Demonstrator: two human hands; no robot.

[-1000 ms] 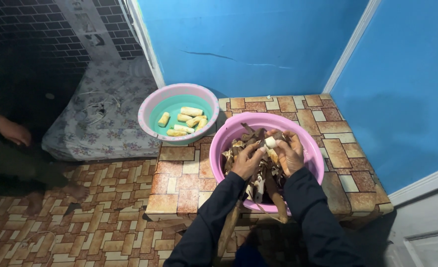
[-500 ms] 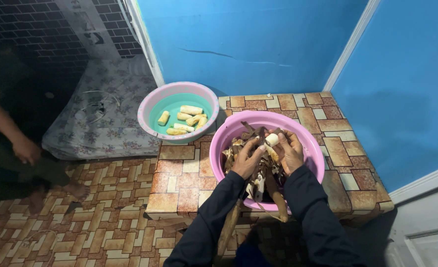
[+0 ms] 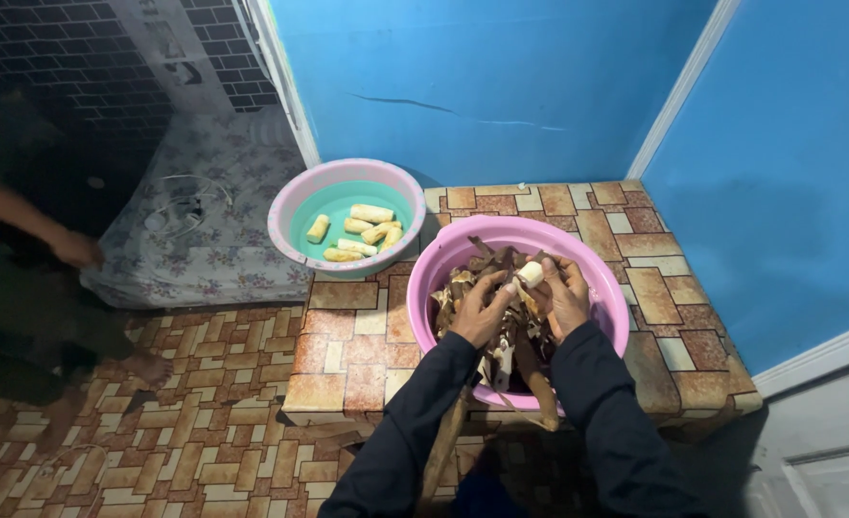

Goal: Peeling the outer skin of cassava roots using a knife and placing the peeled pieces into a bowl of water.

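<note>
Platform of brown patterned tile (image 3: 348,355) fills the corner below the blue walls (image 3: 501,86) and carries two basins, the nearer of them standing at its front edge. Pink basin (image 3: 443,264) stands directly before the person, heaped with brown peelings (image 3: 501,331); both hands work above that heap. Second basin (image 3: 295,206), pink outside and teal inside, sits just beside it to the left rear and contains several pale peeled root pieces (image 3: 359,232). Left hand (image 3: 482,309) rests over the peelings with fingers curled, thumb reaching toward the right hand; whether it pinches anything cannot be told. Right hand (image 3: 564,297) is closed around a pale peeled root piece (image 3: 532,274), whose rounded end shows above the fingertips, between the two hands and over the middle of the pink basin. Dark sleeves cover both forearms. At the left edge of the view another person's hand (image 3: 77,249) hangs near a flowered mat (image 3: 204,240) on the floor. Compared with half a second ago, the hands and the held piece occupy the same place over the basin, and the other person's hand has shifted only slightly; a second ago it sat somewhat higher at that edge.
</note>
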